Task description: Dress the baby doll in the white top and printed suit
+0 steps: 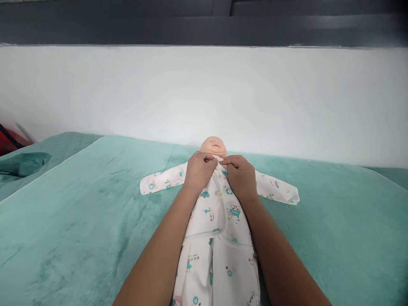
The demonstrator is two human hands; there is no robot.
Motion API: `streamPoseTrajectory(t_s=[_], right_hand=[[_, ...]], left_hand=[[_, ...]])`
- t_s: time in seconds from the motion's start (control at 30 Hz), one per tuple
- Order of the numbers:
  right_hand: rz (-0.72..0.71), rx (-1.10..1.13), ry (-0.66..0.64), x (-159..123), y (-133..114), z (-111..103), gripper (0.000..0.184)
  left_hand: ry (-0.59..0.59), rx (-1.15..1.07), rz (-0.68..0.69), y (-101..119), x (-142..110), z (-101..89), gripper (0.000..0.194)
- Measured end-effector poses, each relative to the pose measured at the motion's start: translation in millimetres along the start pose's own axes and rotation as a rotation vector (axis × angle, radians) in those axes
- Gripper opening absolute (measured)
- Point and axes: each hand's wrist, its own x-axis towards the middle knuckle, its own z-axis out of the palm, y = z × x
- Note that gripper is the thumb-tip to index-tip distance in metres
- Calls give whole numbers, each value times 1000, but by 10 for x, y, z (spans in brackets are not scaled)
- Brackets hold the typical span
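Observation:
A baby doll (213, 145) lies on its back with its head toward the wall. It is dressed in a white baby jacket (208, 212) with teal animal prints, both sleeves spread out sideways, and matching trousers (229, 272). At the collar, my left hand (200, 171) pinches one edge of the jacket front. Close beside it, my right hand (239, 173) pinches the other edge. A pale button (218, 193) shows lower down the front. The fingers hide most of the collar fastening.
A teal plush blanket (95, 221) lies under the doll. Behind it rises a white wall (159, 93) with a dark ledge (134, 32) above. At the far left are a red object (12, 138) and a dark object under a fold.

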Motion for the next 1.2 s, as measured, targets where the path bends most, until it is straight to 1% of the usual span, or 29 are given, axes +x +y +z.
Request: streamPoseTrajectory(t_s=[0.17, 0.27, 0.4, 0.57, 0.73, 0.77, 0.83, 0.93, 1.07, 1.2], right_hand=[[5, -56, -52, 15, 19, 8, 31], [5, -68, -82, 33, 37, 12, 31], [18, -38, -100, 50, 57, 19, 29], [42, -5, -122, 56, 59, 21, 26], [22, 48, -154, 37, 29, 10, 23], [13, 50, -152, 32, 16, 8, 23], [11, 49, -145, 26, -13, 5, 22], [77, 39, -141, 40, -55, -1, 16], [156, -2, -164, 101, -72, -6, 16], [148, -12, -176, 151, -37, 1, 18]], left_hand=[[-74, -50, -3, -6, -6, -32, 23], [-89, -87, 9, -24, -12, -49, 24], [-99, -123, 11, -49, -11, -52, 22], [-96, -106, 45, -56, 2, -56, 23], [-183, -80, 113, -31, 17, -56, 32], [-183, -75, 118, -27, 20, -50, 33], [-141, -71, 105, -26, 24, -36, 31], [-87, -76, 77, -41, 27, -21, 26], [-95, -67, 89, -63, 23, -14, 26], [-7, -23, 52, -70, 18, 17, 21]])
